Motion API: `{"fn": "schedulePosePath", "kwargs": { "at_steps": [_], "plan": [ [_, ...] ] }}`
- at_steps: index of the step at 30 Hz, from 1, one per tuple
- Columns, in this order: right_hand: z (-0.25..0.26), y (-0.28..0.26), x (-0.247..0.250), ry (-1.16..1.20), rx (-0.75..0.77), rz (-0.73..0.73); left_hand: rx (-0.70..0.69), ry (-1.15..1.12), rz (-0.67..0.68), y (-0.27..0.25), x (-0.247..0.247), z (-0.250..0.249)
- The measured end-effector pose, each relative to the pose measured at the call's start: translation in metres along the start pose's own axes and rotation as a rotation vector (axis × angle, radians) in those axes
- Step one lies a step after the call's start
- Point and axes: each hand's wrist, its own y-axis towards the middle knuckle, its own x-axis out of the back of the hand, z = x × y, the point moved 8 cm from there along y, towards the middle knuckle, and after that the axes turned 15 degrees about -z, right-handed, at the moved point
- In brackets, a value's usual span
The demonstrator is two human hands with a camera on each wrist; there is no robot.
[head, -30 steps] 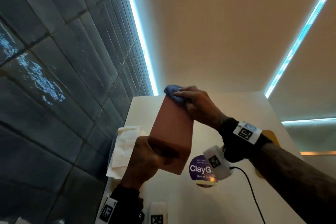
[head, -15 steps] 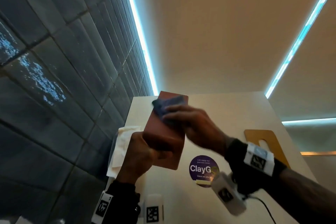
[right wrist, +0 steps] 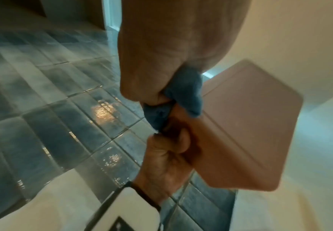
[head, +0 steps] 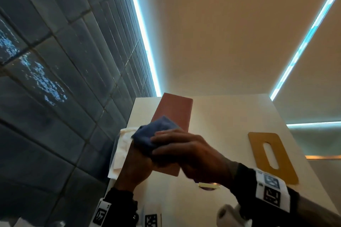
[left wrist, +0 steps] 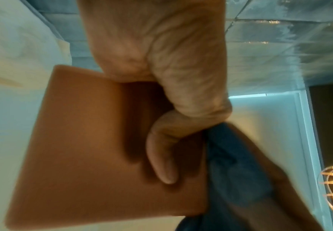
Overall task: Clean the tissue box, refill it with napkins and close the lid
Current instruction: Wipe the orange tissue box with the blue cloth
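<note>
The reddish-brown tissue box (head: pixel 172 116) is held up off the white surface (head: pixel 221 116), tilted, beside the dark tiled wall. The left hand (head: pixel 135 167) grips its near end, thumb curled onto one face. The right hand (head: pixel 186 150) clutches a bunched blue cloth (head: pixel 153 134) pressed against the box just above the left hand. White napkins (head: pixel 121 145) lie on the surface by the wall. The tan slotted lid (head: pixel 271 155) lies flat, well apart to the right.

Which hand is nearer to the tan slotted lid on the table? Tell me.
Right. The right hand, wiping the tissue box with the blue cloth, is closer to the lid; the left hand grips the box farther away.
</note>
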Motion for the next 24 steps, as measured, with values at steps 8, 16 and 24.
{"fn": "schedulePosePath", "kwargs": {
  "at_steps": [8,16,24],
  "plan": [
    [-0.093,0.056,0.037,-0.176,-0.244,-0.265,0.016,-0.035,-0.005,-0.004,-0.005,-0.005],
    [-0.153,-0.013,0.063,0.331,-0.889,-0.792,-0.073,0.029,0.067,-0.011,-0.011,-0.009],
    [-0.151,-0.031,0.077,0.485,-0.945,-0.856,0.164,-0.121,0.198,-0.011,-0.035,-0.007]
  ]
}}
